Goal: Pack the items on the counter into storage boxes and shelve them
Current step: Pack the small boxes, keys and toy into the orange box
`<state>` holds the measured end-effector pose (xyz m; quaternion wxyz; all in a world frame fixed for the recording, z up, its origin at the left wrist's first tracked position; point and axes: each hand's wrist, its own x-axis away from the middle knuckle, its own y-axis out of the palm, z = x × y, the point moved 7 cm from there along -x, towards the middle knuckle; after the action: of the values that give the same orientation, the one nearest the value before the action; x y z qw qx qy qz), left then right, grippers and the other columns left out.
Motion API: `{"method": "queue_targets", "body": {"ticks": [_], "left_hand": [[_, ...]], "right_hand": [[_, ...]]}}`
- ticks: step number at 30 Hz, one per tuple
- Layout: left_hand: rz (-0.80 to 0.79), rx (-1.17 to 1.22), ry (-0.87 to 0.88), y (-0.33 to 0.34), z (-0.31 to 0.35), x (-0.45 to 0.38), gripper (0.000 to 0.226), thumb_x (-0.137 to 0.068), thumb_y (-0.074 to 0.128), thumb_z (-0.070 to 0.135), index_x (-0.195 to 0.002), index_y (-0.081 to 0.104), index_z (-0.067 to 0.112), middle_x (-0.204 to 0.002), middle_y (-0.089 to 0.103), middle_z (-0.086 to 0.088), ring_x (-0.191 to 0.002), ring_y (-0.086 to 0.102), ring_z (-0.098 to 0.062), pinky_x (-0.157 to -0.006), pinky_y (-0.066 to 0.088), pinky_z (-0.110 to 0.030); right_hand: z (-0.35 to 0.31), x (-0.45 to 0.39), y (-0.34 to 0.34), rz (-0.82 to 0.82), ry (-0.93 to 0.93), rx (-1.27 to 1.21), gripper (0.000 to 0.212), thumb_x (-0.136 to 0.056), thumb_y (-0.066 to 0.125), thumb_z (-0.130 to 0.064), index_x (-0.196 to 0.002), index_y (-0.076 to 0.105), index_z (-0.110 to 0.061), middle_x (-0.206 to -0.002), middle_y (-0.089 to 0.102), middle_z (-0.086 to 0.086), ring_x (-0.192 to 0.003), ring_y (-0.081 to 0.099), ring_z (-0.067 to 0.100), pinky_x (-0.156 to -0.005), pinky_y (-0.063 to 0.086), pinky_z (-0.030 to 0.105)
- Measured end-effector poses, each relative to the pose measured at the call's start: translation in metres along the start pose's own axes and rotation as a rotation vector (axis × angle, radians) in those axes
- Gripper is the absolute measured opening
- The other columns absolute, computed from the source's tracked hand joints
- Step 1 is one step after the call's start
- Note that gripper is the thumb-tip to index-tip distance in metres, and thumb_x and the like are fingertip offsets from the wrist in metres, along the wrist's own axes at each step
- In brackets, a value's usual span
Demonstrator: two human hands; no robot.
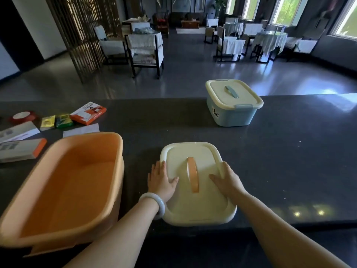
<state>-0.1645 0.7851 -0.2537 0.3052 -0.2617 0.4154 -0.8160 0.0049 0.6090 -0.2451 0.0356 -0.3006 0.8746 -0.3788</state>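
A cream lid [195, 206] with an orange handle [192, 174] lies flat on the dark counter [289, 161] in front of me. My left hand [161, 180] rests on its left edge and my right hand [227, 178] on its right edge, fingers straight. An open orange storage box [108, 151], empty inside, stands at the near left. A blue storage box [232, 116] with a cream lid on it sits at the far side of the counter. Small boxes and packets lie at the far left: an orange-and-white box [87, 113], yellow [47, 122] and green [63, 120] packets.
More flat boxes [17, 149] and a round red tin [22, 116] lie along the counter's left end, with a white paper [83, 130] beside the orange box. Beyond the counter is a dining room with chairs [146, 53] and covered tables.
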Motion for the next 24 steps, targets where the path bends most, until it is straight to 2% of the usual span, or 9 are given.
{"method": "queue_targets", "body": {"ticks": [2, 5, 7, 9, 11, 13, 19, 24], "left_hand": [[-0.022, -0.037, -0.011, 0.008, -0.002, 0.001, 0.079, -0.098, 0.043, 0.048, -0.154, -0.003, 0.018, -0.162, -0.007, -0.006, -0.149, -0.008, -0.023, -0.119, -0.004, -0.041], [-0.026, -0.068, -0.020, 0.014, -0.002, 0.000, 0.079, -0.098, 0.044, 0.048, -0.154, -0.003, 0.018, -0.161, -0.011, -0.009, -0.148, -0.011, -0.024, -0.119, -0.006, -0.040], [-0.032, -0.065, -0.019, 0.014, -0.002, -0.001, 0.079, -0.097, 0.044, 0.048, -0.154, -0.002, 0.017, -0.161, -0.012, -0.009, -0.148, -0.012, -0.024, -0.119, -0.006, -0.039], [-0.033, -0.075, -0.015, 0.013, -0.003, -0.001, 0.079, -0.097, 0.043, 0.049, -0.154, -0.001, 0.017, -0.161, -0.013, -0.010, -0.148, -0.012, -0.024, -0.119, -0.006, -0.038], [-0.032, -0.091, -0.011, 0.013, -0.003, 0.000, 0.079, -0.097, 0.043, 0.050, -0.154, -0.001, 0.017, -0.161, -0.013, -0.010, -0.148, -0.011, -0.024, -0.119, -0.006, -0.037], [-0.039, -0.106, -0.015, 0.013, -0.003, 0.000, 0.079, -0.097, 0.042, 0.051, -0.154, -0.001, 0.017, -0.161, -0.013, -0.010, -0.148, -0.011, -0.025, -0.119, -0.005, -0.038], [-0.081, -0.165, -0.006, 0.000, -0.002, 0.001, 0.077, -0.097, 0.042, 0.053, -0.155, 0.001, 0.021, -0.162, -0.009, -0.005, -0.149, -0.008, -0.025, -0.120, 0.000, -0.043], [-0.007, -0.254, 0.113, -0.045, 0.019, 0.003, 0.064, -0.100, 0.038, 0.046, -0.153, 0.013, 0.021, -0.162, 0.003, -0.006, -0.149, -0.002, -0.027, -0.119, 0.002, -0.045]], "right_hand": [[0.000, -0.001, 0.005, -0.007, -0.027, 0.022, 0.043, -0.085, 0.064, -0.036, -0.119, 0.042, -0.021, -0.108, 0.055, -0.002, -0.086, 0.053, 0.016, -0.058, 0.039, 0.026], [0.001, -0.002, 0.009, 0.010, -0.065, 0.042, 0.056, -0.085, 0.066, -0.034, -0.131, 0.039, -0.015, -0.123, 0.051, 0.003, -0.112, 0.050, 0.024, -0.086, 0.045, 0.036], [0.006, 0.000, 0.014, 0.018, -0.057, 0.076, 0.070, -0.089, 0.062, -0.037, -0.144, 0.029, -0.010, -0.142, 0.040, 0.005, -0.135, 0.034, 0.026, -0.107, 0.036, 0.042], [0.007, 0.002, 0.021, 0.012, -0.067, 0.151, 0.077, -0.093, 0.055, -0.040, -0.151, 0.016, -0.008, -0.157, 0.023, 0.005, -0.147, 0.012, 0.022, -0.119, 0.017, 0.039], [0.006, 0.004, 0.026, 0.018, -0.086, 0.220, 0.078, -0.096, 0.049, -0.042, -0.153, 0.007, -0.008, -0.161, 0.011, 0.005, -0.148, 0.000, 0.018, -0.121, 0.005, 0.033], [0.005, 0.004, 0.026, 0.014, -0.088, 0.246, 0.078, -0.097, 0.045, -0.043, -0.153, 0.004, -0.008, -0.161, 0.006, 0.005, -0.148, -0.003, 0.017, -0.121, 0.002, 0.032], [-0.013, -0.001, 0.016, -0.017, -0.064, 0.411, 0.076, -0.098, 0.042, -0.047, -0.152, 0.009, -0.005, -0.161, 0.005, 0.011, -0.149, 0.000, 0.025, -0.121, 0.003, 0.036], [-0.078, 0.000, 0.009, 0.029, -0.165, 0.358, 0.072, -0.098, 0.042, -0.047, -0.153, 0.013, -0.010, -0.162, 0.006, 0.007, -0.149, 0.002, 0.023, -0.121, 0.009, 0.037]]}}
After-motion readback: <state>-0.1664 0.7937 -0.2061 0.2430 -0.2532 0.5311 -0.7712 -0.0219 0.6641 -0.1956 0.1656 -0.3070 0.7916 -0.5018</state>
